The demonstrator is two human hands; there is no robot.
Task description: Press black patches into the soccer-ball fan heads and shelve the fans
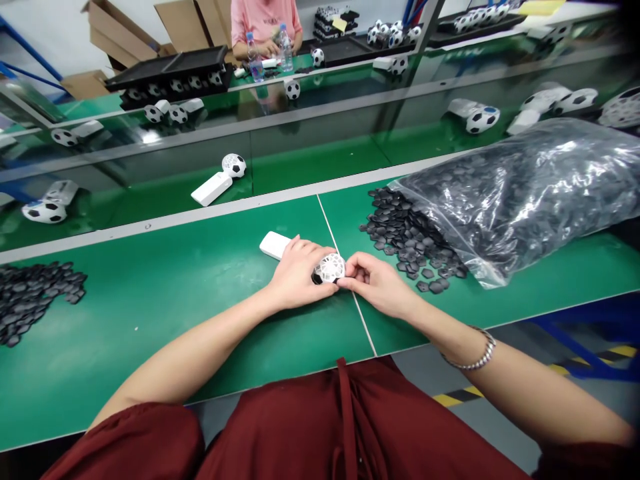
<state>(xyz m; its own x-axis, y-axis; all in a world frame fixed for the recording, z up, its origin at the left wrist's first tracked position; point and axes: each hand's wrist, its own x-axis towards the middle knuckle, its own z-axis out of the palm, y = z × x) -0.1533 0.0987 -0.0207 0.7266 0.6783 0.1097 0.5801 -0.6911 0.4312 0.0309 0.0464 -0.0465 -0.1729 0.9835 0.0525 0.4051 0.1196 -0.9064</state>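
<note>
My left hand (296,272) is wrapped round a small white hand-held fan whose round head (330,268) looks like a football; its white handle (275,245) sticks out behind the fingers. My right hand (376,282) is pinched at the head's right side, fingertips pressed on it; what they hold, if anything, is too small to see. Both hands rest on the green table (175,300). A heap of loose black hexagon pieces (407,233) lies just right of my right hand.
A clear plastic bag (530,193) full of black pieces lies at the right. Another black heap (30,297) sits at the left edge. Finished football fans (220,177) lie on the conveyor behind. A person in pink (265,27) sits at the far bench with bottles and black trays (170,67).
</note>
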